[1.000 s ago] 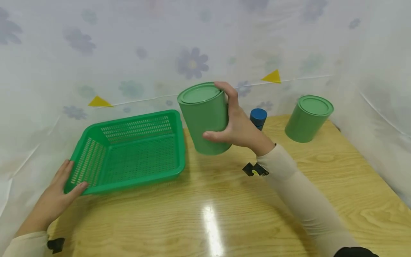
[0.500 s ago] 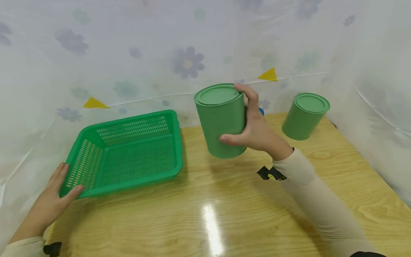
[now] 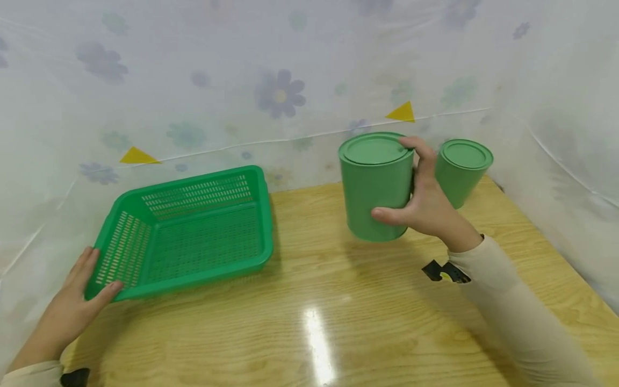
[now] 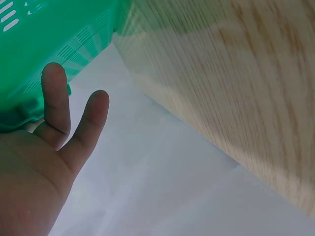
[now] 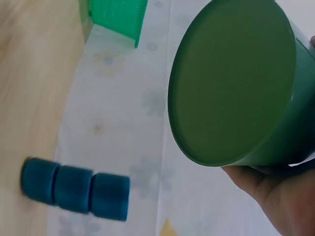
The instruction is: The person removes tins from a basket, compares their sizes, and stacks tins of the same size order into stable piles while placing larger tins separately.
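My right hand [image 3: 427, 201] grips a green lidded can [image 3: 367, 193] from its right side, thumb across the front and a finger over the lid's rim. The can is held above the table, its flat bottom facing the camera in the right wrist view. My left hand [image 3: 70, 312] holds the near-left corner of a green plastic basket [image 3: 193, 280] with perforated walls, thumb over the front rim. Two of its fingers [image 4: 88, 128] stick out straight below the basket in the left wrist view. A second green can [image 3: 459, 174] stands behind my right hand, partly covered by it.
A stack of three blue cylinders [image 5: 74, 189] stands on the table, hidden behind the held can in the head view. A white flowered sheet [image 3: 217, 80] hangs behind the wooden table [image 3: 232, 333], with yellow triangles [image 3: 403, 112] along it.
My right hand has carried the can to the right, away from the basket, so it now hides the blue stack. The basket and left hand have shifted slightly left in view.
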`<act>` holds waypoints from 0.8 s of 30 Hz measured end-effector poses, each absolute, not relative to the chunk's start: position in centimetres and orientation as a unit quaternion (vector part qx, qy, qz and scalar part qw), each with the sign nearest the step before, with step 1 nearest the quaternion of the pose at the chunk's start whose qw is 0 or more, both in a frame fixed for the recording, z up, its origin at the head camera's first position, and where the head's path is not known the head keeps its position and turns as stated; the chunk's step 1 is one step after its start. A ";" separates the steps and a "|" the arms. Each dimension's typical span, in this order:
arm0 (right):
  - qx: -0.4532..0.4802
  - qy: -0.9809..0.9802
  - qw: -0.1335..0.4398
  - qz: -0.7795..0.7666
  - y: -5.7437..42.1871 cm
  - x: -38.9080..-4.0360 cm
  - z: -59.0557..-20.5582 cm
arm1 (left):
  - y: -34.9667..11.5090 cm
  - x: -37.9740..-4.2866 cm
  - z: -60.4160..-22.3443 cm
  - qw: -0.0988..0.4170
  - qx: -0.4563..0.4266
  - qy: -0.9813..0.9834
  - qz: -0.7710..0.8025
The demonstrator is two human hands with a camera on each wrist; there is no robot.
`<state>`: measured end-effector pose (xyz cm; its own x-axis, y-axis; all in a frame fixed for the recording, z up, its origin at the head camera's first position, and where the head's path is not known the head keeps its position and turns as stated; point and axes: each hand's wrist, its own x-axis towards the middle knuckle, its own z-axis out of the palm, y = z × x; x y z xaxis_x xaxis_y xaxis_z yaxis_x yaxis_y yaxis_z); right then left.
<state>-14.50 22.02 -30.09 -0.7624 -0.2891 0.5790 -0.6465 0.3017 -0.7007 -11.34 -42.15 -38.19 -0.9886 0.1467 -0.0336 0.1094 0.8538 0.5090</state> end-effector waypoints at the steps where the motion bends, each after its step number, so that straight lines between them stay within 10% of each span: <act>1: 0.285 -0.791 0.177 0.511 22.4 -14.4 -30.3 | -42.2 -11.3 -38.2 0.035 0.066 0.963 0.261; 24: 0.158 -0.805 0.258 0.510 30.8 -12.3 -35.7 | -42.2 -11.4 -38.3 0.032 0.067 0.962 0.262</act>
<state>-12.29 30.79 -35.70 -0.8171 0.0098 0.5764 -0.5172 0.4293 -0.7404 -11.44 -42.25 -38.31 -0.9889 0.1458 -0.0271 0.1118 0.8533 0.5093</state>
